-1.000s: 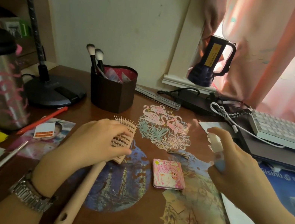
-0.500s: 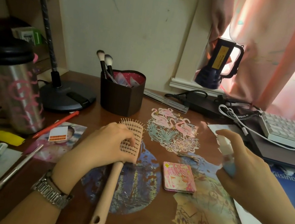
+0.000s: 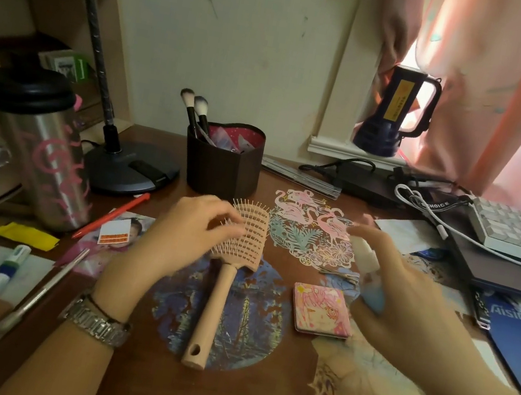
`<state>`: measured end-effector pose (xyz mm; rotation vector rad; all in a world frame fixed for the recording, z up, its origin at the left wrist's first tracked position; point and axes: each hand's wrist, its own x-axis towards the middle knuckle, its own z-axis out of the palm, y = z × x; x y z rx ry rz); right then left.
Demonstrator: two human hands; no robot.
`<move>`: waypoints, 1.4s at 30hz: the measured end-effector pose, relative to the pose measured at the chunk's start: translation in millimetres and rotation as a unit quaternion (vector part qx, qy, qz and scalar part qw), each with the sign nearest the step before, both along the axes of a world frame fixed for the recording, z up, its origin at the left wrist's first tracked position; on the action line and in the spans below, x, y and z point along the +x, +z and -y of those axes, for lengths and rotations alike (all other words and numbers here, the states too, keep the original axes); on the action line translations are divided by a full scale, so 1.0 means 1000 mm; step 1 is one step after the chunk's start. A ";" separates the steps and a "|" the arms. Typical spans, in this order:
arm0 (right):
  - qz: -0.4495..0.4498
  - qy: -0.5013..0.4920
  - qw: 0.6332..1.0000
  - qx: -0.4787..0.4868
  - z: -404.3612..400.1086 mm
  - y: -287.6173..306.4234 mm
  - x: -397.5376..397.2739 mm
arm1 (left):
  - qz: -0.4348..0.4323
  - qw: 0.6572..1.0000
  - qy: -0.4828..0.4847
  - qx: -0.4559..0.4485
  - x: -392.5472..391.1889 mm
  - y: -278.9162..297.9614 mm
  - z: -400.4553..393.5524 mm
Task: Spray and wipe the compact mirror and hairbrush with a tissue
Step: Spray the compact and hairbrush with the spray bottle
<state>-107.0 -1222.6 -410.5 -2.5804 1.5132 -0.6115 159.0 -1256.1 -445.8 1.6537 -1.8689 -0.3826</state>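
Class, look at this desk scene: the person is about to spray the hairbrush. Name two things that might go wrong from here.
1. The small blue spray bottle in the right hand points toward the peach vented hairbrush; mist may also land on the pink flamingo paper cutout just behind it.
2. The left hand only lightly touches the brush head, so the brush may shift when wiped.

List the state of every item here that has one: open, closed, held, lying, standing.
compact mirror: closed, flat on the desk.
hairbrush: lying bristles up.
spray bottle: held in the right hand.
left hand: fingers at the bristles, gripping nothing.
tumbler: upright, lid on.
brush holder: standing, brushes inside.
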 end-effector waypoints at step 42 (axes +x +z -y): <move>-0.095 0.105 0.990 0.025 -0.048 -0.041 0.049 | 0.054 0.988 0.142 -0.024 0.043 -0.038 -0.039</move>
